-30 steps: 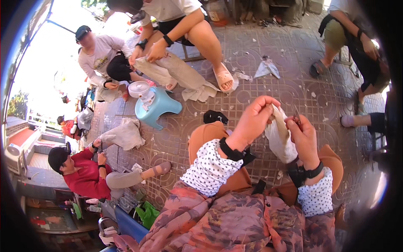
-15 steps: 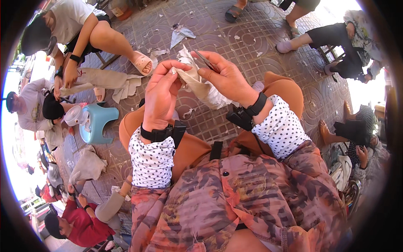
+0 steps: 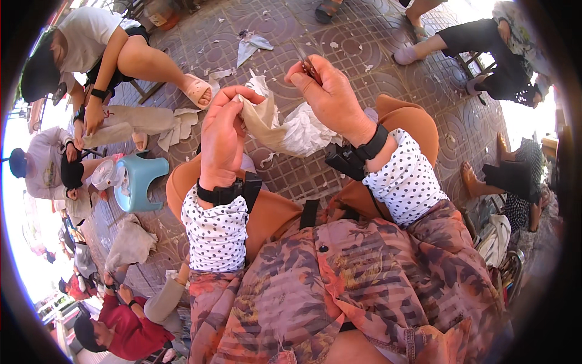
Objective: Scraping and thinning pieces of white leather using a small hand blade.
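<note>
My left hand [image 3: 224, 136] is closed in a pinch on the upper edge of a beige cloth piece [image 3: 262, 115] with white material on its inner side. The cloth sags to the right in a curve, and its crumpled white part [image 3: 306, 128] hangs over the paving between my knees. Up and to the right, clear of the cloth, my right hand [image 3: 336, 100] is closed around small metal snips [image 3: 310, 68]. Their narrow tip points up and away from me; the fingers hide most of the tool.
Patterned paving [image 3: 273, 30] is strewn with white scraps and a pale blue cloth scrap [image 3: 251, 48]. To the left stand a light blue stool [image 3: 142, 182] and a small white fan [image 3: 103, 175]. Seated people surround me, several handling beige cloth, one at upper left [image 3: 100, 54].
My right hand has moved up and away from the cloth with the snips. My left hand has shifted slightly left, still pinching the cloth, which now hangs more open between the hands.
</note>
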A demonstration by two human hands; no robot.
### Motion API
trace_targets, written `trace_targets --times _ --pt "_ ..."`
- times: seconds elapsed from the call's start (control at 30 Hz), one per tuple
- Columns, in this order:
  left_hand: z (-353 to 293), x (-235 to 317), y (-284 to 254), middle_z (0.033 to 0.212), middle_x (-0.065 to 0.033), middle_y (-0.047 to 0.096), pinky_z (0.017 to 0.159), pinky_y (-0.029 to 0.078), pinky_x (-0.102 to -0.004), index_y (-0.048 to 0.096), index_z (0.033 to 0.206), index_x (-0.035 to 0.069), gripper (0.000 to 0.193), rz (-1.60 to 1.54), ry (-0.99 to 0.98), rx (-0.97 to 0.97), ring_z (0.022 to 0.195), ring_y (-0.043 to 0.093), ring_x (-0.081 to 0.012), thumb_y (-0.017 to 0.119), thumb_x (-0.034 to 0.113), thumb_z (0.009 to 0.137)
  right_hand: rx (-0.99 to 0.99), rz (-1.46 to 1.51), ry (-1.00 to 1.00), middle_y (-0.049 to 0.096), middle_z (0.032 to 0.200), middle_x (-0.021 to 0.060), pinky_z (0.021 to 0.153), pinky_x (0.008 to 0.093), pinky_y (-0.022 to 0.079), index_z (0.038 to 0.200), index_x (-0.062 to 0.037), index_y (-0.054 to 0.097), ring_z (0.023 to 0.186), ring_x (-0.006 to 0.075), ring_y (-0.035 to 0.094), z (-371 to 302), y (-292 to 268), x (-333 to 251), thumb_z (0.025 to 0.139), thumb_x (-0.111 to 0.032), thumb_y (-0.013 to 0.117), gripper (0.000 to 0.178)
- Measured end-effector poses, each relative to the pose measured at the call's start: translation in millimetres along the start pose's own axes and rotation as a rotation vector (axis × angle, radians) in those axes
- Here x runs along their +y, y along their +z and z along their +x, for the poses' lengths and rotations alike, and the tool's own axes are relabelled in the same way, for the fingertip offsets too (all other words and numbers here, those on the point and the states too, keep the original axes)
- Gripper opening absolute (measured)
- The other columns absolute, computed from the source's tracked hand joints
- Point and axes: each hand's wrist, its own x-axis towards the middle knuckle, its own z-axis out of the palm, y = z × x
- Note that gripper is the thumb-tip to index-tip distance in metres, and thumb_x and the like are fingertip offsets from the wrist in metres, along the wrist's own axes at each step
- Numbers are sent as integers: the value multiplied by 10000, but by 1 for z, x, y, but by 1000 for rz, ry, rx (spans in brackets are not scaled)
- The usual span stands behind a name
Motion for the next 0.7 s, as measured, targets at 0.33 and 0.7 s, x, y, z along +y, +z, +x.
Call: trace_targets --times 0.33,0.7 --pt "-4 5 10 1041 -82 679 829 483 -266 600 1135 10 231 21 25 51 918 620 -117 412 73 1017 -280 -80 -79 666 1056 22 853 250 492 1147 -14 652 938 93 613 -3 9 14 963 -85 659 197" --pt "-3 -3 -4 928 30 640 705 434 -206 656 1161 68 202 181 20 99 793 547 -33 632 160 983 -5 45 -1 620 888 -30 743 217 464 1060 -20 668 812 40 536 -1 6 3 966 -123 667 139"
